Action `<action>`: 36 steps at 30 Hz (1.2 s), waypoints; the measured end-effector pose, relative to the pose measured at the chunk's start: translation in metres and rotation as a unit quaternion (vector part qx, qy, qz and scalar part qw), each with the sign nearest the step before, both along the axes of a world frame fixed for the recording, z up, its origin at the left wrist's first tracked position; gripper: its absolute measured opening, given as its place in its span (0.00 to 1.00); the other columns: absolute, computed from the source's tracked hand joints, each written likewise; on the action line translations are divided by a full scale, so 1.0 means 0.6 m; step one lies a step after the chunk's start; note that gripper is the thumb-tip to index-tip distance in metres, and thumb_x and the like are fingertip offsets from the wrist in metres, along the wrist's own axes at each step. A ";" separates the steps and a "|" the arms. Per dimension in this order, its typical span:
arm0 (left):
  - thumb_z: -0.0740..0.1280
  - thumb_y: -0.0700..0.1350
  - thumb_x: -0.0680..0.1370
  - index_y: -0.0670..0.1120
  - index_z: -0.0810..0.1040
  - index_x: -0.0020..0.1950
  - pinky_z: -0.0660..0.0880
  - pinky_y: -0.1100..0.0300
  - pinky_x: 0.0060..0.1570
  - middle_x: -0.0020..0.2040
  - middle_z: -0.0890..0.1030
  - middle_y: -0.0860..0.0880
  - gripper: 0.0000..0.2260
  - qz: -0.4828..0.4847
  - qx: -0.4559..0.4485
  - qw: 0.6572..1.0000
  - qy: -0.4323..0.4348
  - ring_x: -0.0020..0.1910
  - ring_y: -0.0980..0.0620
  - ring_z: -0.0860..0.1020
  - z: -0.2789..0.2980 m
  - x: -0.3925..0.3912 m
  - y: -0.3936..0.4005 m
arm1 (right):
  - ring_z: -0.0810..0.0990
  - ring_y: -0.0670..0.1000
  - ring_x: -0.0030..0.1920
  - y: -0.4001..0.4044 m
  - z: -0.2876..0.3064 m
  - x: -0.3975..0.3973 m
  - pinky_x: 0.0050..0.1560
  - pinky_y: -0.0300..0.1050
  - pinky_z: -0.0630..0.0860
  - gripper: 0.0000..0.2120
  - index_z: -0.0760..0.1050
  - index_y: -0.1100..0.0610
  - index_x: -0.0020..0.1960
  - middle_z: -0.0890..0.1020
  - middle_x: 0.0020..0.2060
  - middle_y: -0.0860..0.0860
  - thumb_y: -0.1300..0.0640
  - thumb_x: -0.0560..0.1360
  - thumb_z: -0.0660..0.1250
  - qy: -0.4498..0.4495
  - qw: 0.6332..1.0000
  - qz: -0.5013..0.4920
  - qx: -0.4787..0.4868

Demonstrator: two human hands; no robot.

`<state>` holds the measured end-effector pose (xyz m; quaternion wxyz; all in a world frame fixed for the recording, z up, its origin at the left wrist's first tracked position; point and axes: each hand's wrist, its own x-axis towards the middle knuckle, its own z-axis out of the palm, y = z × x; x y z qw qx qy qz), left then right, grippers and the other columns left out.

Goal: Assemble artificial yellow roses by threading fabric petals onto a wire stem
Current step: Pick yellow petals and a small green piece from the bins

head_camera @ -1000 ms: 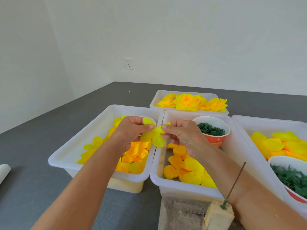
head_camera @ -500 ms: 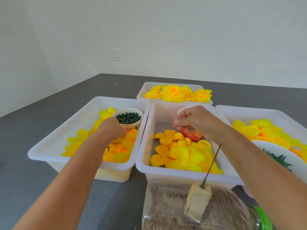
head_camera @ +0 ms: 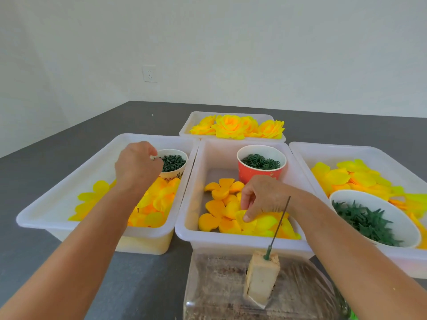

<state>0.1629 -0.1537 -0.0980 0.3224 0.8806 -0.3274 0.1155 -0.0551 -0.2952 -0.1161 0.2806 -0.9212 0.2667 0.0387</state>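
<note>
A thin wire stem (head_camera: 279,222) stands upright in a pale foam block (head_camera: 262,277) near the front. Behind it, the middle tray (head_camera: 191,227) holds loose yellow-orange petals (head_camera: 217,207). My right hand (head_camera: 262,197) reaches down into that tray, its thumb and curled fingers pinching a yellow petal (head_camera: 250,224). My left hand (head_camera: 136,167) hovers over the left tray (head_camera: 69,181), which also holds yellow petals (head_camera: 159,199). Its fingertips pinch at the small green pieces in a white cup (head_camera: 178,174).
A red cup of green rings (head_camera: 261,174) stands at the back of the middle tray. The right tray (head_camera: 300,148) holds yellow petals and a white bowl of green calyxes (head_camera: 402,225). Finished yellow roses (head_camera: 235,127) fill a back tray. The foam block sits on a clear plastic container (head_camera: 219,285).
Earlier both hands held a yellow petal piece together above the trays. They parted: my left hand went to the cup of green pieces, my right hand dropped onto the middle tray's petals.
</note>
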 end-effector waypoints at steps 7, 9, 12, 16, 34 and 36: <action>0.67 0.39 0.73 0.44 0.82 0.46 0.63 0.70 0.41 0.42 0.80 0.51 0.05 -0.217 -0.020 0.974 -0.057 0.42 0.54 0.76 0.065 -0.070 -0.050 | 0.75 0.44 0.33 -0.013 0.011 -0.004 0.36 0.36 0.71 0.09 0.76 0.53 0.37 0.77 0.31 0.46 0.62 0.68 0.75 -0.076 0.994 -0.046 0.063; 0.69 0.41 0.72 0.45 0.82 0.44 0.63 0.71 0.38 0.40 0.79 0.53 0.03 -0.293 0.025 0.955 -0.044 0.41 0.56 0.76 0.068 -0.100 -0.070 | 0.77 0.46 0.32 -0.017 0.013 -0.005 0.33 0.37 0.73 0.09 0.77 0.54 0.38 0.79 0.31 0.49 0.65 0.68 0.74 -0.135 0.982 -0.077 0.108; 0.75 0.49 0.68 0.49 0.79 0.43 0.68 0.74 0.36 0.39 0.78 0.57 0.09 -0.382 0.122 0.916 0.029 0.39 0.60 0.75 0.047 -0.135 -0.090 | 0.77 0.43 0.30 -0.016 0.013 -0.004 0.31 0.32 0.72 0.11 0.77 0.55 0.36 0.79 0.29 0.48 0.69 0.66 0.74 -0.224 0.958 -0.090 0.154; 0.77 0.42 0.67 0.49 0.79 0.50 0.65 0.70 0.36 0.40 0.76 0.51 0.14 -0.466 0.185 0.860 0.093 0.37 0.57 0.71 0.010 -0.148 -0.101 | 0.75 0.40 0.26 -0.012 0.012 -0.003 0.28 0.30 0.71 0.10 0.77 0.56 0.35 0.78 0.25 0.45 0.68 0.66 0.75 -0.260 0.949 -0.083 0.160; 0.74 0.49 0.70 0.37 0.76 0.37 0.66 0.55 0.34 0.32 0.72 0.44 0.16 -0.301 -0.001 0.930 0.212 0.32 0.50 0.70 -0.003 -0.125 -0.095 | 0.78 0.48 0.44 -0.034 0.009 -0.015 0.42 0.39 0.72 0.04 0.82 0.53 0.38 0.83 0.40 0.50 0.54 0.66 0.76 -0.118 0.980 -0.155 0.026; 0.72 0.48 0.73 0.33 0.77 0.42 0.67 0.53 0.37 0.35 0.73 0.41 0.16 -0.302 -0.006 0.930 0.210 0.35 0.48 0.71 -0.003 -0.124 -0.095 | 0.78 0.47 0.47 -0.033 0.008 -0.016 0.45 0.39 0.72 0.09 0.82 0.51 0.42 0.82 0.42 0.47 0.52 0.64 0.78 -0.065 0.990 -0.122 0.036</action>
